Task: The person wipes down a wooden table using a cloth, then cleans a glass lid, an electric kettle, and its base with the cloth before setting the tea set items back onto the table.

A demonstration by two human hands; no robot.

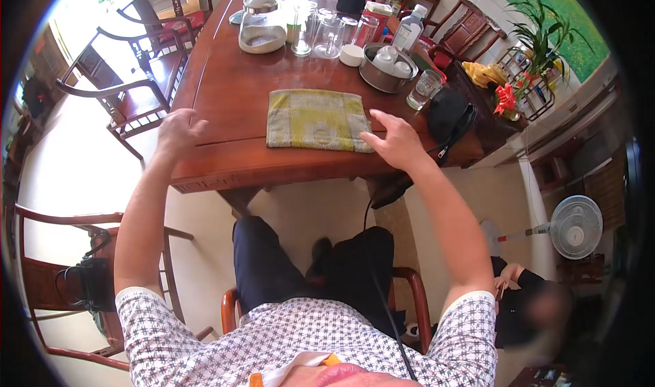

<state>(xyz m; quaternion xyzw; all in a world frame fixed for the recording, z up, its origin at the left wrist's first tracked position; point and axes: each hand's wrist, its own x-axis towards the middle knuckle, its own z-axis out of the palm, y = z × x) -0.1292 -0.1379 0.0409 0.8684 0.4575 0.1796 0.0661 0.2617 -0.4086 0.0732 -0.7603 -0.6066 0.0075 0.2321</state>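
Note:
A folded yellow-green and grey towel point(318, 119) lies flat near the front edge of the wooden table point(225, 93). My right hand point(396, 141) is at the towel's right edge, thumb and fingers apart, holding nothing; whether it touches the cloth I cannot tell. Off to the left, apart from the towel, my left hand point(180, 132) hovers by the table's left edge. Its fingers are loosely bent and apart, with nothing in them.
Behind the towel stand a glass pot point(262, 35), several glasses, a metal bowl point(383, 80) of white cups and a clear bottle point(409, 29). A drinking glass point(424, 90) and black bag point(450, 117) sit right. Chairs point(129, 80) line the left; a person point(529, 305) is at lower right.

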